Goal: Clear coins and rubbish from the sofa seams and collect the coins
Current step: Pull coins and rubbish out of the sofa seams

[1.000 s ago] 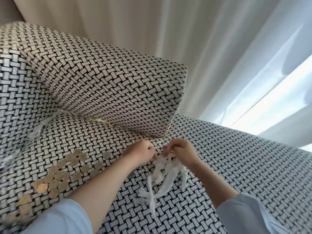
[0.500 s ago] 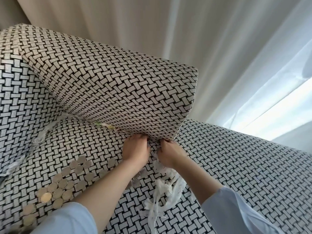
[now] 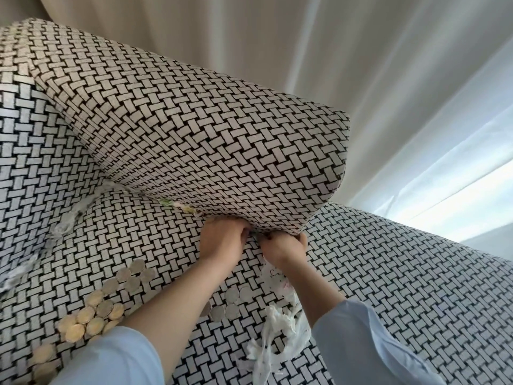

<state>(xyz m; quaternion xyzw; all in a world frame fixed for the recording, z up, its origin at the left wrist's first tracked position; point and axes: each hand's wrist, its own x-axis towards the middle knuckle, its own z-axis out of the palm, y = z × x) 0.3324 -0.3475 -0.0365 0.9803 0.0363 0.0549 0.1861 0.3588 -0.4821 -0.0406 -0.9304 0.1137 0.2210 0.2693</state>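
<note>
My left hand [image 3: 222,241] and my right hand [image 3: 283,247] are side by side at the seam under the woven back cushion [image 3: 194,134], fingers curled into the gap and their tips hidden. White plastic shreds [image 3: 277,323] trail from under my right palm down across the seat [image 3: 402,287]. Gold coins [image 3: 91,318] and silver coins [image 3: 131,276] lie grouped on the seat to the left of my left arm. A few more silver coins [image 3: 231,300] lie between my forearms. A green and yellow scrap [image 3: 177,205] pokes out of the seam to the left of my hands.
More white shreds [image 3: 66,222] stick out of the corner seam at the far left, and another tuft [image 3: 16,273] lies lower down. Pale curtains [image 3: 374,79] hang behind the sofa, with bright window light at the right.
Both hands moved up from the seat to the seam and pushed their fingers under the back cushion. The shreds trailed along with my right hand. The camera came closer.
</note>
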